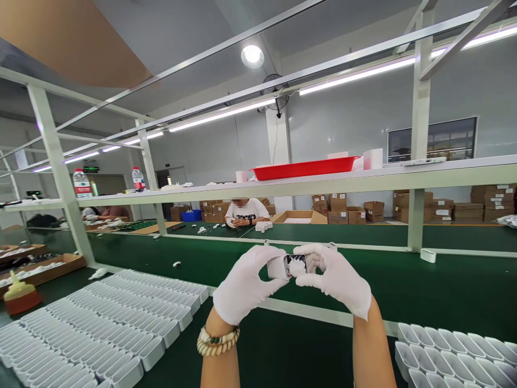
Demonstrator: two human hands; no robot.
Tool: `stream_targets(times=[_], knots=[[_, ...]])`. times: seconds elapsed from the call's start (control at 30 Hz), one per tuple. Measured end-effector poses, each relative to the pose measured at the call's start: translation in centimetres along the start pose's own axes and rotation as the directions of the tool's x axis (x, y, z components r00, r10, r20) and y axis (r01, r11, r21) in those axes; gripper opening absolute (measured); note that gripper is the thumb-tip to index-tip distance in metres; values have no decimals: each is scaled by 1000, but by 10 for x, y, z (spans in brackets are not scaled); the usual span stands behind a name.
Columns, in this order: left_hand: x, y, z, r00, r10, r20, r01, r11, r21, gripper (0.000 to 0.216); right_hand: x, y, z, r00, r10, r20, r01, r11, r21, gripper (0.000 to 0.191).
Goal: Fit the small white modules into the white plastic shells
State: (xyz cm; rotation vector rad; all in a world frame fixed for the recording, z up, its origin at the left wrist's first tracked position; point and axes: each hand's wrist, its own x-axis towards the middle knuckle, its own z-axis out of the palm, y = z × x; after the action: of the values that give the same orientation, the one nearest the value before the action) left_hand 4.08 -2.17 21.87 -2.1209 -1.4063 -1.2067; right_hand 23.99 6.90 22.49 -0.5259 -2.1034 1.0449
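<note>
Both my hands wear white gloves and are raised in front of me over the green bench. My left hand [247,284] pinches a small white plastic housing [279,268] by its left end. My right hand [334,276] grips the other side, where a dark and white inner part [296,265] shows at the housing's open end. The fingers of both hands are curled closed around the piece. A beaded bracelet [217,341] sits on my left wrist.
Rows of white housings [109,323] lie at the lower left and more housings [456,355] at the lower right. A green conveyor [444,285] runs across. Above, a shelf [307,186] carries a red tray [305,167]. A seated person [246,212] works opposite. An orange-based bottle [18,296] stands far left.
</note>
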Motion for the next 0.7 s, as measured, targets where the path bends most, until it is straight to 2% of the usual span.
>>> stream_targets(times=[0.27,0.5,0.7], knots=[[1,1,2,1000,-12,22,11,1000,28,39,2,-1,0,1000,-1,11,1,999,-35,52],[0,3,1,1000,10,18,-10,1000,21,39,1,-5,0,1000,7,19,-7,1000,7,53],[-1,9,-2,999,37,-11,-38,998,-50,43,0,-2,-2,1000,-6,27,5,998,55,66]])
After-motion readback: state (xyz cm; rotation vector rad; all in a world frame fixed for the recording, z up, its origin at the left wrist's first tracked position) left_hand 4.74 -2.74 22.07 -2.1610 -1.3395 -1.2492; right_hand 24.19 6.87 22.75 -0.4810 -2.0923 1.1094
